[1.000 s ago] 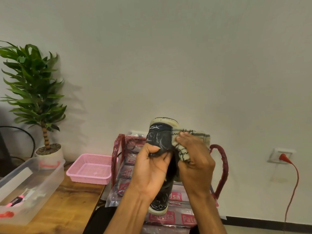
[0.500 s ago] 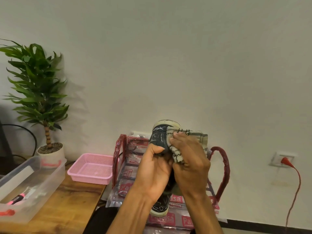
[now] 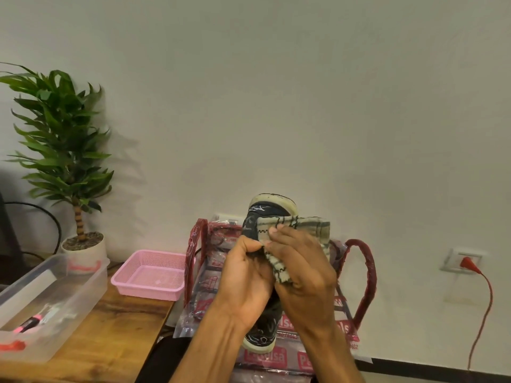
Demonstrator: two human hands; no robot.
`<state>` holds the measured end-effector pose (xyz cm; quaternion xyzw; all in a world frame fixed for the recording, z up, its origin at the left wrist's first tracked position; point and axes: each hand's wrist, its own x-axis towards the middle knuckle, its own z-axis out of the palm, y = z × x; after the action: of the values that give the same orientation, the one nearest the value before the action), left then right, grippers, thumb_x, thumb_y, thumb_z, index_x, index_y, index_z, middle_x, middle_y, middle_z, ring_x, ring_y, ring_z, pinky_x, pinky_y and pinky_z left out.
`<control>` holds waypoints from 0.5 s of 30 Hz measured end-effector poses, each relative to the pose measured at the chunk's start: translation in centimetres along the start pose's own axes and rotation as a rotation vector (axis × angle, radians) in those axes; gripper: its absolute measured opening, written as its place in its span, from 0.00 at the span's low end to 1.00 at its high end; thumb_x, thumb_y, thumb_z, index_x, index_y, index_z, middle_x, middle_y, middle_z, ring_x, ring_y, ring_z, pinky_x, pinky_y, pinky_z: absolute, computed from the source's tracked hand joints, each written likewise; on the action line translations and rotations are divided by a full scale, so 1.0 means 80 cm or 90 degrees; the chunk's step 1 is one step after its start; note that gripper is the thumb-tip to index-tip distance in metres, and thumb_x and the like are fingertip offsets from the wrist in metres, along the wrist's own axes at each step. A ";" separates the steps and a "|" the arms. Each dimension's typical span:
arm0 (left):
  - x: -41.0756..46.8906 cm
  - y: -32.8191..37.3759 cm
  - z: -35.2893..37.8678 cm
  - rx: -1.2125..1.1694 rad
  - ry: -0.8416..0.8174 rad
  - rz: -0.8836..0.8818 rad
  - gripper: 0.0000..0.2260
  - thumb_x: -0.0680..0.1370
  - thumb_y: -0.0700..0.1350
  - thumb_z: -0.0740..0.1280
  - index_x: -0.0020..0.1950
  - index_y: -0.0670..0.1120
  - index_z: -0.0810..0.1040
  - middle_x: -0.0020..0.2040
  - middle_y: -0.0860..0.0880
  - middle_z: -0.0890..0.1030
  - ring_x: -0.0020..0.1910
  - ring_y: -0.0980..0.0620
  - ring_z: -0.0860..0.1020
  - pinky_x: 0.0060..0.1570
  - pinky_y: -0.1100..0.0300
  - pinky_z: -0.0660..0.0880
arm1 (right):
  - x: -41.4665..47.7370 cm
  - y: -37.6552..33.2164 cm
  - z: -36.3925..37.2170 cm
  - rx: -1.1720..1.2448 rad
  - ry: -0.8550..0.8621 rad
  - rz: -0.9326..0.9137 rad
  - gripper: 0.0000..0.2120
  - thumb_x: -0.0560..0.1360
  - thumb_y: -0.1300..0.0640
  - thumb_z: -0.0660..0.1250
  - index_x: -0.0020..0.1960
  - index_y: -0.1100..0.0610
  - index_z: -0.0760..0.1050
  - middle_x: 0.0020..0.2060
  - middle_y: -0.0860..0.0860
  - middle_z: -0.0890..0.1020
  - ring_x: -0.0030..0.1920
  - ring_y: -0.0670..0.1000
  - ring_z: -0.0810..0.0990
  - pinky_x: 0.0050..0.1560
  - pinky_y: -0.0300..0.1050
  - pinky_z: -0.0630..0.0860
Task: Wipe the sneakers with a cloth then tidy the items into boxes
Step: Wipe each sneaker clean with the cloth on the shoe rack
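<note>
A dark sneaker (image 3: pixel 260 214) with a cream sole is held up on end in front of me, one end pointing up. My left hand (image 3: pixel 244 277) grips its middle from the left. My right hand (image 3: pixel 301 272) presses a cream checked cloth (image 3: pixel 301 228) against the sneaker's upper right side. Most of the shoe's middle is hidden behind both hands; its lower end (image 3: pixel 260 338) shows below them.
A clear plastic bag with red handles (image 3: pixel 365 275) and red print stands behind the hands. On the wooden table (image 3: pixel 116 327) at left sit a pink basket (image 3: pixel 150 275), a clear plastic box (image 3: pixel 49 297) holding a marker, and a potted plant (image 3: pixel 63 150). A red plug (image 3: pixel 467 262) sits in the wall socket.
The cloth and my right hand have shifted a little up and leftwards across the sneaker. My left hand keeps its grip, and my view has drifted slightly left.
</note>
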<state>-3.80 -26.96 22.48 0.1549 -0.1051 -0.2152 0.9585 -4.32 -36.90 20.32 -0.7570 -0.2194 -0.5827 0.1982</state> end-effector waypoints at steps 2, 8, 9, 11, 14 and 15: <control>0.000 -0.002 -0.001 0.013 0.013 0.010 0.15 0.72 0.36 0.58 0.50 0.35 0.82 0.45 0.41 0.82 0.43 0.50 0.80 0.48 0.58 0.79 | -0.001 0.015 -0.003 -0.031 -0.004 -0.010 0.09 0.75 0.60 0.66 0.47 0.62 0.83 0.49 0.56 0.84 0.55 0.53 0.81 0.55 0.55 0.78; 0.004 -0.006 -0.001 0.035 0.039 0.030 0.15 0.72 0.37 0.60 0.55 0.36 0.79 0.50 0.40 0.82 0.47 0.49 0.81 0.51 0.58 0.79 | 0.004 0.011 0.002 -0.076 0.035 0.044 0.14 0.79 0.57 0.61 0.47 0.62 0.83 0.49 0.56 0.84 0.55 0.52 0.81 0.59 0.54 0.76; 0.004 -0.005 0.000 0.029 0.043 0.022 0.16 0.72 0.38 0.61 0.56 0.35 0.79 0.50 0.40 0.82 0.48 0.49 0.81 0.51 0.58 0.79 | 0.001 0.004 0.003 -0.060 0.034 0.037 0.18 0.82 0.54 0.58 0.47 0.62 0.83 0.49 0.55 0.84 0.55 0.52 0.81 0.60 0.52 0.75; 0.004 -0.005 -0.001 0.014 0.049 0.017 0.17 0.72 0.38 0.61 0.58 0.35 0.79 0.51 0.39 0.82 0.48 0.48 0.82 0.51 0.57 0.79 | -0.002 0.003 0.002 -0.042 0.020 0.018 0.17 0.82 0.55 0.58 0.48 0.62 0.83 0.49 0.55 0.84 0.55 0.52 0.81 0.60 0.52 0.76; 0.004 -0.006 -0.001 0.028 0.071 0.036 0.17 0.71 0.37 0.60 0.58 0.36 0.77 0.52 0.39 0.83 0.49 0.48 0.82 0.56 0.58 0.77 | -0.003 0.018 -0.002 -0.082 0.012 0.041 0.08 0.74 0.65 0.65 0.50 0.63 0.82 0.51 0.56 0.84 0.56 0.54 0.81 0.56 0.58 0.78; 0.006 -0.007 -0.001 0.021 0.075 0.037 0.17 0.71 0.37 0.60 0.59 0.36 0.77 0.53 0.38 0.83 0.50 0.47 0.82 0.57 0.57 0.76 | 0.000 0.023 -0.003 -0.103 0.016 0.065 0.09 0.71 0.68 0.68 0.50 0.63 0.82 0.51 0.57 0.84 0.55 0.55 0.81 0.54 0.60 0.78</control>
<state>-3.59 -27.62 22.32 0.1800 -0.0567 -0.1759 0.9661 -3.48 -38.53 20.26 -0.7734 -0.1300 -0.5971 0.1686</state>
